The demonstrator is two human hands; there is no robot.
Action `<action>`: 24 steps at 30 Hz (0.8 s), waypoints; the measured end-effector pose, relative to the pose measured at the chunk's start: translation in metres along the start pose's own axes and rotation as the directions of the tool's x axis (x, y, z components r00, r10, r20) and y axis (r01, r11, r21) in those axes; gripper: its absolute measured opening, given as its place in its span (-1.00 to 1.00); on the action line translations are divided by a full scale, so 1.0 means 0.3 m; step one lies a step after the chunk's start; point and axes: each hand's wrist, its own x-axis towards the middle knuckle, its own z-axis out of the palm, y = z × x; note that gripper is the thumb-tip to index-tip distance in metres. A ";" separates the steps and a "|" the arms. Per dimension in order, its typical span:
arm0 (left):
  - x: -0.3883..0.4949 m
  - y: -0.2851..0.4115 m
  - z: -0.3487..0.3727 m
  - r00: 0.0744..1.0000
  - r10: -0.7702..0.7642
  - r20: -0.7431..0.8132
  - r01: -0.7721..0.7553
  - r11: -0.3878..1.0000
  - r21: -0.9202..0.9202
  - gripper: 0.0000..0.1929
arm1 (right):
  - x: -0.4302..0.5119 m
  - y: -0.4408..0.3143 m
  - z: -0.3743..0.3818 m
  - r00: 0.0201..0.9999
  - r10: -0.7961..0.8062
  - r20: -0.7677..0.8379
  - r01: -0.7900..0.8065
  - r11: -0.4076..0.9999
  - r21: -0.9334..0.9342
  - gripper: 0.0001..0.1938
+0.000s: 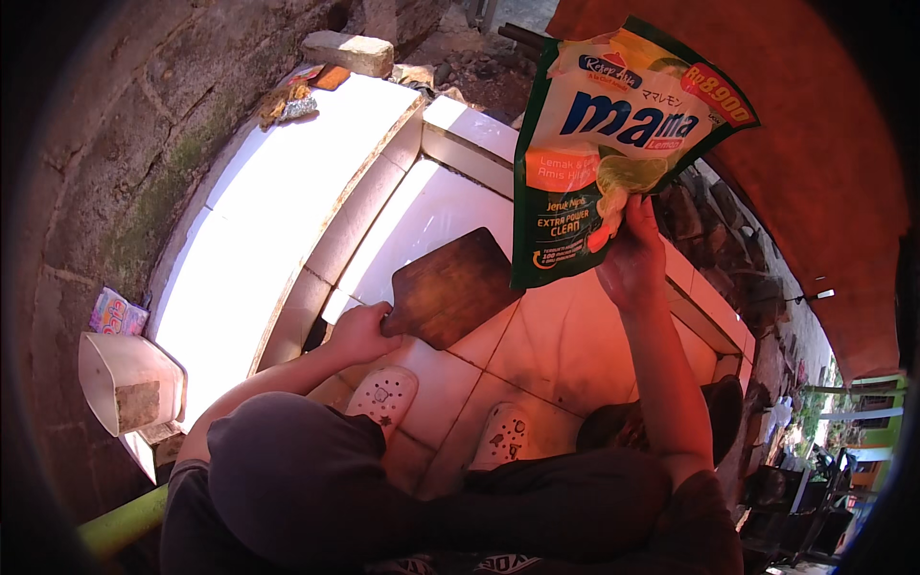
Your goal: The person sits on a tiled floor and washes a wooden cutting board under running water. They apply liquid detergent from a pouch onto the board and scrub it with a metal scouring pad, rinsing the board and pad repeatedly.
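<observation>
My left hand (363, 332) grips the short handle of a dark wooden cutting board (456, 287), tilted above the white tiled floor (528, 345). Raised at the right, my right hand (636, 251) pinches the lower edge of a large Mama Lemon dish-soap pouch (625, 136). The pouch is green, white and orange, and its printed front faces me. Its lower left corner overlaps the board's right corner in view; whether they touch I cannot tell. Both my feet, in pale clogs (382, 397) with charms, rest on the tiles.
A white tiled ledge (287, 172) runs along the left, below a mossy stone wall (136, 187). On it lie crumpled wrappers (291, 100) and a brick-like block (348, 52). A pale plastic tub (133, 381) and a detergent packet (118, 313) stand lower left. Orange sheeting (798, 215) hangs at right.
</observation>
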 end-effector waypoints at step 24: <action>0.120 0.692 -0.709 0.845 0.268 -0.463 -0.522 0.604 -0.603 -0.66 | -0.076 0.141 -0.085 0.965 0.235 -0.114 -0.252 0.953 -0.171 -0.65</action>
